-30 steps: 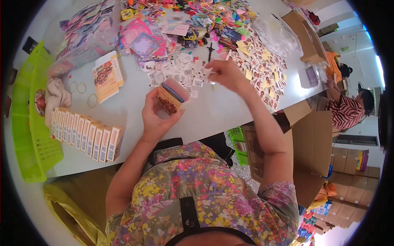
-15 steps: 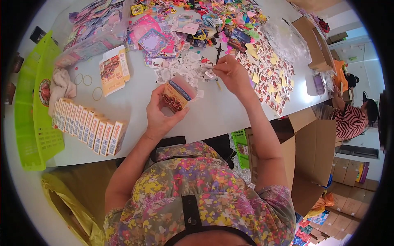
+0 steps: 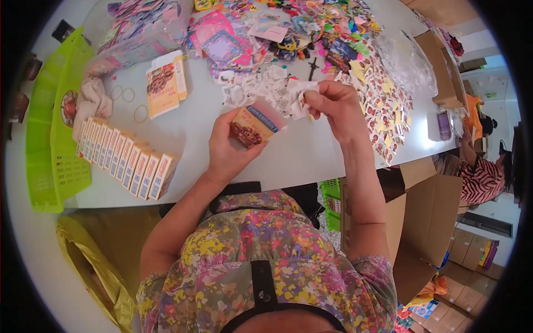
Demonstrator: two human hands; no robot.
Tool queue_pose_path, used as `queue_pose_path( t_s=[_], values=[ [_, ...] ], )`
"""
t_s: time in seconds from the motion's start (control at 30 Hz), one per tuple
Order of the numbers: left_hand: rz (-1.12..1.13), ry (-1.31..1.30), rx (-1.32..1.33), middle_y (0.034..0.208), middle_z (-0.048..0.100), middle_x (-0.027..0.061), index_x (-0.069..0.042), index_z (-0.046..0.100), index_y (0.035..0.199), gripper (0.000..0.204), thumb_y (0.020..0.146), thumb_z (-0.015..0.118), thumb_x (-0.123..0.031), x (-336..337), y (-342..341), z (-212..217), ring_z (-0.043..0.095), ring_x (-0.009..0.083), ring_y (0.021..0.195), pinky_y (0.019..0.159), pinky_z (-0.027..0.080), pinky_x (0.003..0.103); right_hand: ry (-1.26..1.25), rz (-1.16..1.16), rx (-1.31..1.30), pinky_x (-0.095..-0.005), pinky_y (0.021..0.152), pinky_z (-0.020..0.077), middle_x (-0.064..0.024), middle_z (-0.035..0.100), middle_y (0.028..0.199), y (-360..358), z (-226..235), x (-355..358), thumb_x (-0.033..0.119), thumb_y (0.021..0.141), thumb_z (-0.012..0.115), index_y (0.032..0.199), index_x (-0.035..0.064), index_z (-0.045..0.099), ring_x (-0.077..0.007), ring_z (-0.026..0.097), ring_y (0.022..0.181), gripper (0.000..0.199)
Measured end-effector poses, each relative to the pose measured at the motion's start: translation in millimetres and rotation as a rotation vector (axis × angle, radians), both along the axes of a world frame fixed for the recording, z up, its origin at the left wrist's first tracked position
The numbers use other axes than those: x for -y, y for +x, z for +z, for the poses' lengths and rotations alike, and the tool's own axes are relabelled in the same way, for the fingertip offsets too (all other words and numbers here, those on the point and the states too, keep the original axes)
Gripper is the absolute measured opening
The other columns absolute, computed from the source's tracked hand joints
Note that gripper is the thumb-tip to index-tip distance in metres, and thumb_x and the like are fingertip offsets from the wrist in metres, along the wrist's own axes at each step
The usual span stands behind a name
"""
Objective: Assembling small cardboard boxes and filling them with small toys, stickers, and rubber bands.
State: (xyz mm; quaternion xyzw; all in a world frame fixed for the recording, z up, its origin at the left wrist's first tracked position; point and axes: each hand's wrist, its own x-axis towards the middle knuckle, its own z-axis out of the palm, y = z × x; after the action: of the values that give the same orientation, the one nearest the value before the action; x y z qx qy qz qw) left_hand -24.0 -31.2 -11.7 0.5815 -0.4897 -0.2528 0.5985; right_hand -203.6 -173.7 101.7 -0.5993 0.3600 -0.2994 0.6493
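Note:
My left hand (image 3: 230, 152) is closed around a small orange card box (image 3: 252, 126), with pink and blue card showing at its upper edge. To the right of it, my right hand (image 3: 336, 105) pinches a small white packet (image 3: 300, 95) between thumb and fingers, a little above the table. Just beyond the box lies a loose pile of small white packets (image 3: 261, 83). To the left stands a row of similar orange-and-white boxes (image 3: 125, 161), side by side on the table. One flattened or open orange box (image 3: 164, 86) lies behind that row.
Colourful small toys (image 3: 327, 28) and pink cards (image 3: 225, 44) heap at the back. Doll-print packets (image 3: 383, 105) spread at right, beside clear plastic bags (image 3: 408, 61). A green basket (image 3: 47, 139) edges the left; an open carton (image 3: 425, 216) stands right. Another person (image 3: 483, 180) is at far right.
My right hand has lifted a white packet off the pile and brought it back toward the box. The view has shifted slightly, and the left hand still holds the box.

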Motion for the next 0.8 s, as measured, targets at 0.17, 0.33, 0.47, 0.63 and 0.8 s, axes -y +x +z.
queue_pose_path(
  t_s=[0.17, 0.33, 0.47, 0.63, 0.8],
  values=[
    [0.052, -0.050, 0.264, 0.112, 0.057, 0.0091, -0.001, 0.046, 0.124, 0.072, 0.065, 0.086, -0.004, 2.0, -0.5, 7.2, 0.061, 0.0157, 0.097, 0.080, 0.054, 0.029, -1.076, -0.055, -0.333, -0.0276, 0.062, 0.0447, -0.0065, 0.064, 0.086, 23.3, 3.8, -38.1, 0.002, 0.074, 0.075, 0.083, 0.0063, 0.071, -0.0199, 0.060, 0.078, 0.011],
    [0.102, -0.103, 0.269, 0.109, 0.058, 0.0143, -0.003, 0.050, 0.121, 0.073, 0.057, 0.087, -0.006, -2.0, -1.9, 7.4, 0.059, 0.0307, 0.097, 0.080, 0.051, 0.037, -1.287, 0.043, -0.509, -0.0404, 0.080, 0.0450, -0.0070, 0.061, 0.104, 43.6, 8.2, -59.2, 0.001, 0.064, 0.075, 0.086, 0.0071, 0.071, -0.0310, 0.056, 0.098, 0.023],
    [0.063, -0.112, 0.356, 0.110, 0.056, 0.0107, -0.001, 0.048, 0.122, 0.072, 0.063, 0.087, -0.006, -5.9, 0.6, 15.8, 0.061, 0.0193, 0.097, 0.081, 0.053, 0.031, -1.213, 0.094, -0.455, -0.0399, 0.079, 0.0461, -0.0084, 0.062, 0.106, 36.9, -2.9, -42.8, 0.001, 0.065, 0.074, 0.091, 0.0089, 0.071, -0.0302, 0.056, 0.095, 0.028],
    [0.049, -0.083, 0.200, 0.110, 0.056, 0.0121, -0.002, 0.048, 0.122, 0.072, 0.061, 0.087, -0.006, -2.0, -0.9, 6.7, 0.060, 0.0237, 0.098, 0.081, 0.053, 0.033, -1.022, 0.246, -0.444, -0.0413, 0.086, 0.0481, -0.0111, 0.062, 0.109, 40.5, 4.7, -39.4, 0.000, 0.067, 0.074, 0.104, 0.0071, 0.067, -0.0321, 0.059, 0.102, 0.038],
    [0.056, -0.036, 0.012, 0.111, 0.057, 0.0145, -0.003, 0.050, 0.121, 0.074, 0.058, 0.087, -0.007, -0.7, 0.8, 1.1, 0.059, 0.0301, 0.099, 0.082, 0.052, 0.036, -0.871, 0.319, -0.349, -0.0410, 0.088, 0.0490, -0.0115, 0.062, 0.113, 37.6, 14.2, -30.6, -0.002, 0.070, 0.073, 0.098, 0.0049, 0.068, -0.0322, 0.059, 0.107, 0.029]
  ],
)
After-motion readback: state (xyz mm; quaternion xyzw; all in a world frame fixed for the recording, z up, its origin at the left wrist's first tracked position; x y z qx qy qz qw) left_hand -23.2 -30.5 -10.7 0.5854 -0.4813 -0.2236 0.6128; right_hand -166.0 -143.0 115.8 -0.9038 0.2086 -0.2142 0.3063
